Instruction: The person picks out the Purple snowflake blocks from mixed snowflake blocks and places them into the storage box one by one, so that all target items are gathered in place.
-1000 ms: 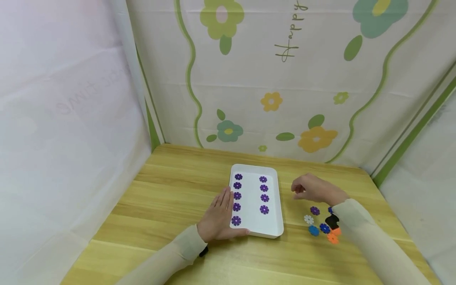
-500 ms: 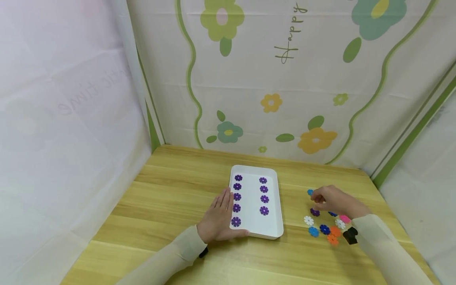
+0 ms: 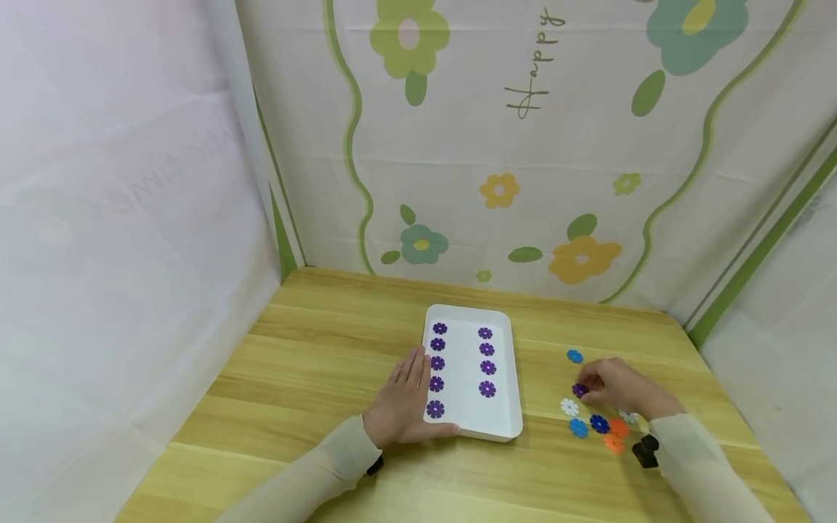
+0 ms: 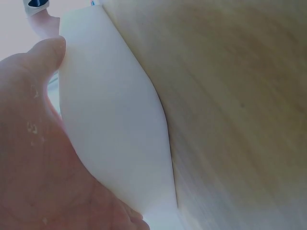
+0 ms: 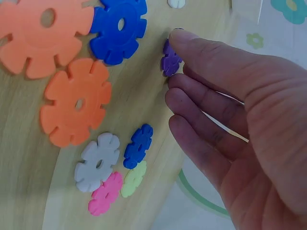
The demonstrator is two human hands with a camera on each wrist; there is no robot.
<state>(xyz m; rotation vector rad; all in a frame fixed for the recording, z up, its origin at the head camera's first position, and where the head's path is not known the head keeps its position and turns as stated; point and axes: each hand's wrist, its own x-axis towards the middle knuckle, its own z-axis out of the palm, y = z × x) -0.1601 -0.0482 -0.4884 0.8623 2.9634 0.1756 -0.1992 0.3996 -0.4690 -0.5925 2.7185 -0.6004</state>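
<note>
A white tray [image 3: 458, 312] lies on the wooden table and holds two columns of purple snowflake discs [image 3: 487, 367]; the left column is the longer one. My left hand [image 3: 400, 407] rests against the tray's near left corner, fingers straight along its left side and thumb along the front edge. The left wrist view has the thumb at the rim of the tray's white outer wall [image 4: 115, 105]. To the right of the tray, my right hand [image 3: 617, 386] pinches a purple snowflake disc [image 5: 171, 60] between thumb and fingertips, low at the table; its other fingers are loosely bent.
Around my right hand lie loose snowflake discs: light blue [image 3: 575, 357], white [image 3: 569, 407], dark blue [image 3: 599, 423] and orange [image 3: 613, 443]. Pink [image 5: 105, 193] and pale green [image 5: 134, 179] ones show in the right wrist view. Printed cloth [image 3: 458, 145] walls the table.
My right hand has moved right and towards me, first leaving a light blue disc on the table, then lowering onto a purple disc. The left hand has stayed at the tray.
</note>
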